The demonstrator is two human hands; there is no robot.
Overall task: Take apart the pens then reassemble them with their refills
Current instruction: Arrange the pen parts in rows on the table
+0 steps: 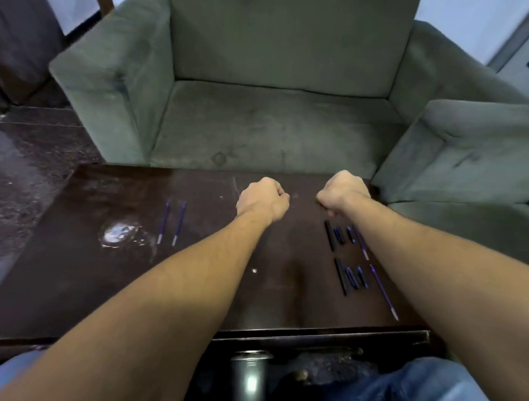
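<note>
Both fists hover over the far part of a dark wooden table (194, 288). My left hand (262, 198) is curled into a fist with nothing visible in it. My right hand (341, 191) is also curled; whether it holds anything I cannot tell. Two purple refills (171, 222) lie side by side left of my left hand. Under my right forearm lie two groups of pen parts: a far group (338, 236) of a black barrel and small dark pieces with a refill (362, 244) beside it, and a near group (350, 277) with another long refill (384, 291).
A grey-green armchair (275, 116) stands directly behind the table. A shiny glare patch (118, 232) marks the tabletop at the left. Dark patterned floor lies to the left. My knees in blue jeans (424, 389) and a metal table post (251, 377) show below the near edge.
</note>
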